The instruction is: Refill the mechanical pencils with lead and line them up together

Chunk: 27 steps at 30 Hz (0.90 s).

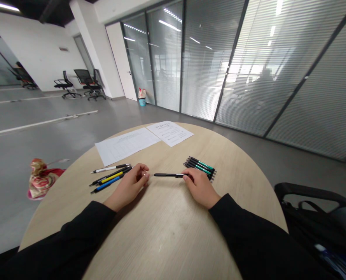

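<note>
Surface: round wooden table [167, 229], two paper sheets [144, 142] near far edge.
Room: grey floor, glass walls with blinds.
Right hand [200, 188]: grips black pen [168, 175] at centre.
Left hand [130, 186]: fingers curled at the pen tip; beside coloured pens [110, 177].
Free space: bare near edge.

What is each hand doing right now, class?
Left hand: fingers curled, pinching something small at the fingertips; what it is cannot be told.
Right hand: closed on the black pen, which lies across the table.

The surface [167, 225] looks like pale matt wood grain; the pens [200, 166] glossy plastic; the sheets [126, 144] plain paper.
</note>
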Each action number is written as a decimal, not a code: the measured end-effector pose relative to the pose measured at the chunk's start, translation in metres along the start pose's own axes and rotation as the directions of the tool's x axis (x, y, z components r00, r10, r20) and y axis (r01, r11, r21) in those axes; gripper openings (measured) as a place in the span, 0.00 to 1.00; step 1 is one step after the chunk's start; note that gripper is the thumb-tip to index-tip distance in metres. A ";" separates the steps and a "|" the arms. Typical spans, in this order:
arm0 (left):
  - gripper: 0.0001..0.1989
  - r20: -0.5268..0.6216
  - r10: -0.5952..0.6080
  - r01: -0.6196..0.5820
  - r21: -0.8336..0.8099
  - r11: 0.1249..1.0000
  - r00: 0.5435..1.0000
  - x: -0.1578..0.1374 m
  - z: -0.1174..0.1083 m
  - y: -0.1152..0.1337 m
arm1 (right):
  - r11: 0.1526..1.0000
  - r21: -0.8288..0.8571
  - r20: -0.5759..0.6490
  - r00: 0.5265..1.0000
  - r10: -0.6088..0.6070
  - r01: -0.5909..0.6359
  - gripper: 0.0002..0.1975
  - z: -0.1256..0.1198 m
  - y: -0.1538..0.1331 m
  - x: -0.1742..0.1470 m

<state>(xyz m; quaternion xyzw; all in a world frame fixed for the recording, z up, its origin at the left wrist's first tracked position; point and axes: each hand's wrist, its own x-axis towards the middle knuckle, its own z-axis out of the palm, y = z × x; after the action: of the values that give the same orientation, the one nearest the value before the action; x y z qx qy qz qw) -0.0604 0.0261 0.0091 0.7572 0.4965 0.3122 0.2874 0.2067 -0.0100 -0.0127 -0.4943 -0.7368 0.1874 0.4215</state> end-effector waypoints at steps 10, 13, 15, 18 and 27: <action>0.10 0.052 0.033 -0.045 0.265 0.963 0.998 0.002 -0.003 0.002 | 1.000 0.008 -0.013 1.000 -0.002 0.002 0.08 0.000 0.002 0.000; 0.09 0.099 0.034 -0.063 0.302 0.951 0.995 0.002 -0.002 0.001 | 1.000 0.005 -0.012 1.000 0.003 -0.003 0.08 0.000 0.002 0.000; 0.08 0.126 0.051 -0.088 0.314 0.945 0.991 0.002 -0.001 -0.001 | 1.000 0.001 -0.011 1.000 0.009 -0.009 0.08 0.000 0.001 0.000; 0.08 0.160 0.094 -0.140 0.307 0.941 0.983 0.002 -0.001 -0.004 | 1.000 -0.002 -0.006 1.000 0.011 -0.011 0.08 0.000 0.000 0.000; 0.09 0.184 0.105 -0.157 0.299 0.941 0.977 0.003 -0.002 -0.007 | 1.000 -0.015 -0.004 1.000 0.018 -0.018 0.07 0.000 0.001 0.000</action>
<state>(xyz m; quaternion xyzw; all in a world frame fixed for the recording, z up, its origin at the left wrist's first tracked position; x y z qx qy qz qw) -0.0650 0.0313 0.0050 0.8478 0.4623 0.1846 0.1831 0.2069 -0.0098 -0.0135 -0.5044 -0.7328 0.1847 0.4177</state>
